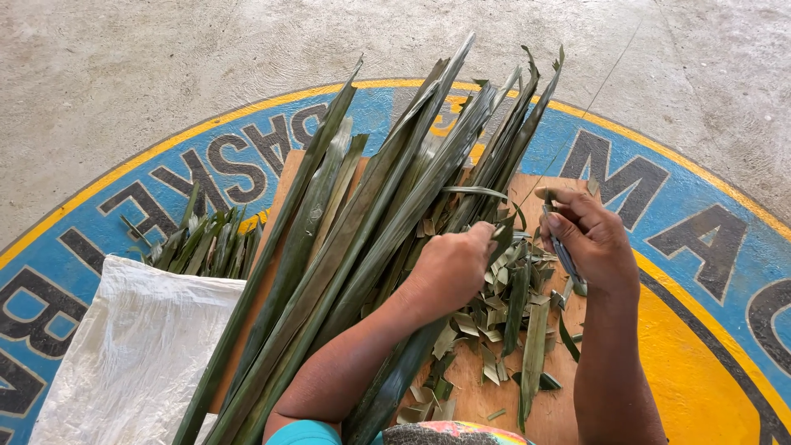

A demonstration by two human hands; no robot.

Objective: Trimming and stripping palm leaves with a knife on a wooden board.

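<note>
The left hand (453, 268) is clenched around a long green leaf (395, 214) from the bundle lying across the wooden board (486, 395). The right hand (589, 239), near the board's right edge, grips a knife (564, 251) above the leaf trimmings (503, 317).

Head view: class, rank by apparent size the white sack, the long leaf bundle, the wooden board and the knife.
1. long leaf bundle
2. white sack, though nearness to the camera may enlarge it
3. wooden board, mostly covered, so unsure
4. knife in the right hand

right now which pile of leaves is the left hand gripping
The long leaf bundle fanned across the wooden board; the left hand grips it. The short cut pieces and the small leaf heap lie loose, untouched.
</note>
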